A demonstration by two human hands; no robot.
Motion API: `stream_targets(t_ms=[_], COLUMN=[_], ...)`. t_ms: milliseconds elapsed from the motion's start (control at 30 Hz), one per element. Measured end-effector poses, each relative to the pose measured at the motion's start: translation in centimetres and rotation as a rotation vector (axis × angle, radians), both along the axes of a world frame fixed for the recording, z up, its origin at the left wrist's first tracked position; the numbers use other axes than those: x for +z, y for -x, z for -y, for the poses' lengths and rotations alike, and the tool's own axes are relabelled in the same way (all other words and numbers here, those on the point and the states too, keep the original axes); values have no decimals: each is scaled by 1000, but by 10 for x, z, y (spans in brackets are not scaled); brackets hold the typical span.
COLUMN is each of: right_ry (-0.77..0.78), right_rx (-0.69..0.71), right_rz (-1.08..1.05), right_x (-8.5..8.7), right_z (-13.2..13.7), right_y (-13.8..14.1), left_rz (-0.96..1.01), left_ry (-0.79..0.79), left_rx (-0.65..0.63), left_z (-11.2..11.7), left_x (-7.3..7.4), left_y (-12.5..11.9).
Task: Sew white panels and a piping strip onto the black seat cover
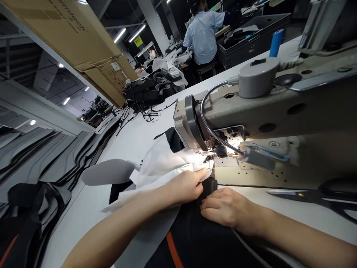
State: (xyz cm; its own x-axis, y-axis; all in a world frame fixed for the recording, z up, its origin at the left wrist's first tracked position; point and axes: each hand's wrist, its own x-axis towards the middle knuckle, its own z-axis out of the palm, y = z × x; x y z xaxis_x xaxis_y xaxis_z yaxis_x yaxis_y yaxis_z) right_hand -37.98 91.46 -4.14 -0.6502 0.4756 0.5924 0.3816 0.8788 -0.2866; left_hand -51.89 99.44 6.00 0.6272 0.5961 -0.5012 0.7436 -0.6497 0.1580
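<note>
1. Fabric (158,167), in white, grey and black layers, spreads over the white tabletop (134,139) to the presser foot; I see an orange strip (174,249) on the near black part, which runs out of view at the bottom
2. Sewing machine (267,108) stands to my right, its small lamp (259,158) hanging on a bendable metal stem beside the lit needle area
3. Cardboard box (75,44) rises at upper left, beyond the tabletop
4. Scissors (315,200) lie at right, just beside the machine bed, blades pointing left
5. Right hand (227,206) rests on the black layer, fingers bent and close together; I cannot tell whether the thumb clamps from beneath
6. Left hand (186,184) touches the white layer, index finger stretched towards the presser foot, the others curled; I cannot tell if they pinch it
7. Tweezers (275,153), blue-ended, lie on the machine bed behind the lamp
</note>
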Motion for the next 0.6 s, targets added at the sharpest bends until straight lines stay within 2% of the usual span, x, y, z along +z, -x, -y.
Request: stream_targets(t_ms=[100,233,400,600], right_ry=[56,25,-131,-201], right_rx=[26,-63,-118,-181], right_rz=[-12,-24,-4,71], right_x=[-1,3,0,-5], right_z=[6,18,15,2], right_y=[-12,-30,-38,-46], left_rz=[6,-26,-116,-177], left_ry=[91,131,-14,-121], left_rx=[4,24,40,-18], left_z=[2,2,0,-5], left_x=[5,8,-2,-17], left_y=[-9,-19,-26,-38])
